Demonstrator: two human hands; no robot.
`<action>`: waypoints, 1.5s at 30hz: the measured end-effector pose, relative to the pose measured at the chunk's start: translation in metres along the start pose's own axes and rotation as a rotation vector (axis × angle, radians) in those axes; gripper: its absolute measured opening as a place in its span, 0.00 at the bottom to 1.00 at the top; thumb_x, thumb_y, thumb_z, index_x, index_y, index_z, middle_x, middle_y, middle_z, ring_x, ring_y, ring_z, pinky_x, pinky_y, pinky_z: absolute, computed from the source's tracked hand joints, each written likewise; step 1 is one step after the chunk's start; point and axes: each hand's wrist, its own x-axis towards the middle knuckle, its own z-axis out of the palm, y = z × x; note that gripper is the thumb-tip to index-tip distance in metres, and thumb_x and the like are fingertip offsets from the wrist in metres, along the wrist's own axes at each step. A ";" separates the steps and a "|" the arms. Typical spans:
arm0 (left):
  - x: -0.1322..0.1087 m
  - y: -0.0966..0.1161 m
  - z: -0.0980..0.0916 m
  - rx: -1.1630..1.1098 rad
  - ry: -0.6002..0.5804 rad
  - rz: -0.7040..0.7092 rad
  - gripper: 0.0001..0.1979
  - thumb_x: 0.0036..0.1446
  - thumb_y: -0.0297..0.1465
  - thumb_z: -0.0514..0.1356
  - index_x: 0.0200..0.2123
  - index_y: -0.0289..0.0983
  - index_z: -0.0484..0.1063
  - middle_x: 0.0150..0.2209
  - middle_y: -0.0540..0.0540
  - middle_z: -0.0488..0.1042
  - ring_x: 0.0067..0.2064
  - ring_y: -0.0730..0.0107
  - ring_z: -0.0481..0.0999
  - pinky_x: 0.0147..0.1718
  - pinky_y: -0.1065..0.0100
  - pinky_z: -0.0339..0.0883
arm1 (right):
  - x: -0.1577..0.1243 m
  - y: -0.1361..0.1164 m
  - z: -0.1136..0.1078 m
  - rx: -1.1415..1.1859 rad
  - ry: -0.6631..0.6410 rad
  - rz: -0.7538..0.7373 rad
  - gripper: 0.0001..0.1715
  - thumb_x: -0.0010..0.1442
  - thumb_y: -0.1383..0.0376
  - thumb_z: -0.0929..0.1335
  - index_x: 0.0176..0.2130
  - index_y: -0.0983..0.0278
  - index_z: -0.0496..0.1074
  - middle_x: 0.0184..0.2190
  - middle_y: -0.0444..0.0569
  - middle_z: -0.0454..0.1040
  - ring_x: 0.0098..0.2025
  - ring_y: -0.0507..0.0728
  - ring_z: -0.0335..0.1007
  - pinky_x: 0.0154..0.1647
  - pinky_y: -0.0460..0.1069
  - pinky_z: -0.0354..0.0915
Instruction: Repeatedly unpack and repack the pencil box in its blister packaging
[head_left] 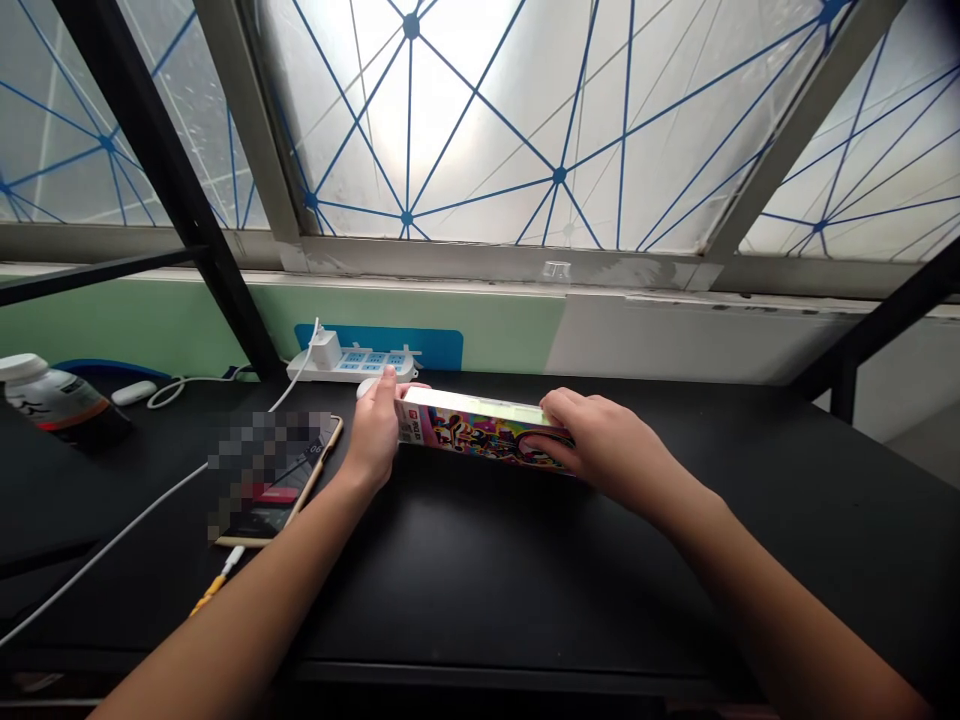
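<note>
Between my two hands is a long, narrow cardboard box with a colourful printed side and a pale top face. My left hand grips its left end, thumb pointing up. Around the right end, my right hand has its fingers on the top and its thumb across the printed side. The box is tilted slightly, its right end lower in the view. It is held over the black desk; I cannot tell whether its bottom edge touches the surface. What the box contains is hidden.
Left of my left forearm lies a phone, partly blurred, with a cable plugged in. A white power strip with a charger stands at the wall. A white-capped bottle lies far left. Black frame bars rise beside the window.
</note>
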 end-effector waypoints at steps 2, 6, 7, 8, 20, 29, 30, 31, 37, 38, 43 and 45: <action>-0.003 0.005 0.000 -0.016 -0.032 0.042 0.25 0.65 0.50 0.51 0.23 0.40 0.65 0.30 0.43 0.80 0.39 0.56 0.81 0.39 0.61 0.72 | -0.005 0.000 -0.001 0.053 -0.034 0.024 0.13 0.64 0.53 0.66 0.33 0.57 0.61 0.33 0.47 0.73 0.29 0.58 0.66 0.26 0.51 0.54; -0.009 0.013 0.000 0.006 -0.111 0.114 0.27 0.66 0.45 0.50 0.15 0.42 0.54 0.27 0.44 0.79 0.38 0.57 0.80 0.42 0.60 0.71 | -0.013 0.003 0.001 0.166 -0.038 -0.005 0.13 0.64 0.59 0.66 0.30 0.57 0.58 0.37 0.47 0.73 0.32 0.58 0.68 0.29 0.51 0.58; -0.009 0.014 0.000 0.026 -0.131 0.112 0.28 0.66 0.45 0.50 0.15 0.42 0.54 0.28 0.44 0.79 0.38 0.57 0.80 0.43 0.59 0.70 | -0.014 0.003 0.002 0.179 -0.028 -0.016 0.13 0.64 0.60 0.66 0.30 0.57 0.57 0.38 0.48 0.73 0.34 0.58 0.68 0.31 0.51 0.60; -0.009 0.015 -0.001 0.043 -0.147 0.109 0.28 0.66 0.45 0.49 0.15 0.42 0.55 0.28 0.43 0.79 0.38 0.57 0.80 0.44 0.59 0.70 | -0.015 0.003 0.003 0.184 -0.020 -0.029 0.13 0.63 0.62 0.66 0.30 0.58 0.58 0.39 0.49 0.73 0.35 0.59 0.69 0.33 0.51 0.61; -0.003 0.017 -0.007 0.478 -0.267 0.133 0.17 0.62 0.45 0.56 0.28 0.39 0.70 0.37 0.46 0.79 0.42 0.58 0.76 0.42 0.62 0.67 | -0.014 -0.004 0.015 0.187 -0.110 -0.176 0.09 0.62 0.60 0.70 0.33 0.60 0.67 0.41 0.51 0.73 0.39 0.60 0.69 0.37 0.52 0.64; -0.008 0.000 -0.006 1.016 -0.496 0.407 0.25 0.61 0.49 0.59 0.53 0.39 0.69 0.54 0.40 0.73 0.58 0.49 0.68 0.57 0.50 0.61 | -0.010 0.002 0.018 0.317 -0.118 -0.133 0.08 0.66 0.58 0.67 0.40 0.60 0.71 0.42 0.51 0.73 0.41 0.59 0.71 0.41 0.52 0.67; -0.008 0.000 -0.007 1.028 -0.530 0.392 0.28 0.60 0.50 0.59 0.56 0.39 0.67 0.56 0.39 0.72 0.59 0.49 0.68 0.57 0.50 0.61 | -0.010 0.005 0.019 0.334 -0.113 -0.126 0.09 0.66 0.57 0.67 0.42 0.60 0.71 0.44 0.52 0.73 0.43 0.60 0.71 0.44 0.53 0.67; -0.008 0.000 -0.008 1.033 -0.562 0.385 0.30 0.58 0.51 0.60 0.57 0.39 0.66 0.57 0.39 0.71 0.60 0.49 0.67 0.57 0.51 0.62 | -0.010 0.008 0.020 0.345 -0.111 -0.118 0.11 0.65 0.57 0.67 0.45 0.60 0.71 0.47 0.52 0.73 0.45 0.60 0.71 0.46 0.54 0.67; -0.008 0.005 -0.012 1.046 -0.661 0.412 0.39 0.49 0.49 0.70 0.61 0.42 0.64 0.61 0.41 0.68 0.63 0.48 0.62 0.60 0.53 0.60 | -0.013 0.030 0.028 0.333 -0.262 -0.010 0.48 0.53 0.47 0.73 0.65 0.59 0.57 0.64 0.57 0.61 0.60 0.68 0.63 0.58 0.60 0.63; -0.007 0.005 -0.013 1.044 -0.661 0.415 0.40 0.48 0.48 0.71 0.61 0.42 0.64 0.61 0.42 0.68 0.63 0.48 0.62 0.60 0.53 0.60 | -0.013 0.033 0.030 0.332 -0.297 0.016 0.51 0.52 0.47 0.74 0.67 0.58 0.54 0.65 0.57 0.60 0.61 0.69 0.63 0.58 0.60 0.63; -0.007 0.002 -0.012 1.030 -0.644 0.460 0.39 0.46 0.46 0.72 0.60 0.45 0.65 0.59 0.44 0.69 0.61 0.47 0.63 0.58 0.51 0.62 | -0.011 0.035 0.038 0.373 -0.347 0.063 0.51 0.52 0.49 0.73 0.67 0.57 0.54 0.64 0.55 0.63 0.58 0.68 0.66 0.56 0.60 0.64; -0.007 0.000 -0.011 1.039 -0.630 0.488 0.39 0.46 0.45 0.72 0.60 0.45 0.65 0.58 0.43 0.70 0.60 0.47 0.64 0.58 0.50 0.63 | -0.009 0.032 0.041 0.391 -0.296 0.026 0.49 0.52 0.51 0.74 0.66 0.56 0.56 0.63 0.55 0.64 0.59 0.68 0.65 0.58 0.60 0.63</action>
